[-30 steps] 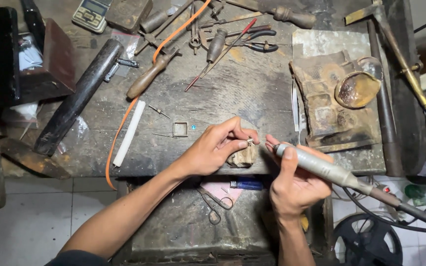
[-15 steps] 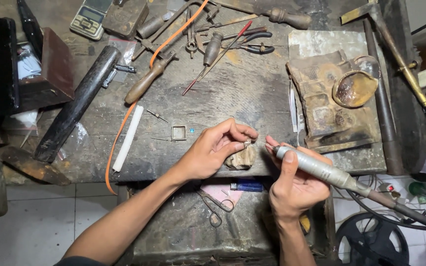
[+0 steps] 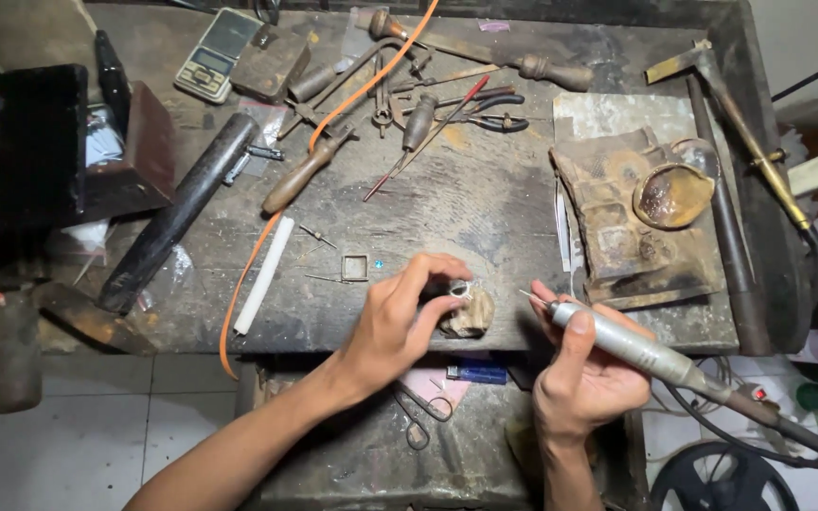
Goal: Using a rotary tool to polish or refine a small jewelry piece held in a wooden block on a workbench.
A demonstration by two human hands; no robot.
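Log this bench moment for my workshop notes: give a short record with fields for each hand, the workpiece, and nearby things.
left hand: pinches a small silver ring at the fingertips
support: ring sits on a worn wooden bench peg
right hand: grips a grey metal rotary handpiece, its thin tip pointing at the ring, not touching it
nearby: small square metal frame, white rod, orange hose
surface: dark scarred wooden workbench

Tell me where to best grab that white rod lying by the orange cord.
Grip the white rod at mid-length, from above, fingers across its narrow width. It lies flat and slanted on the bench, with the orange cord close along its left side, so come in from the right.
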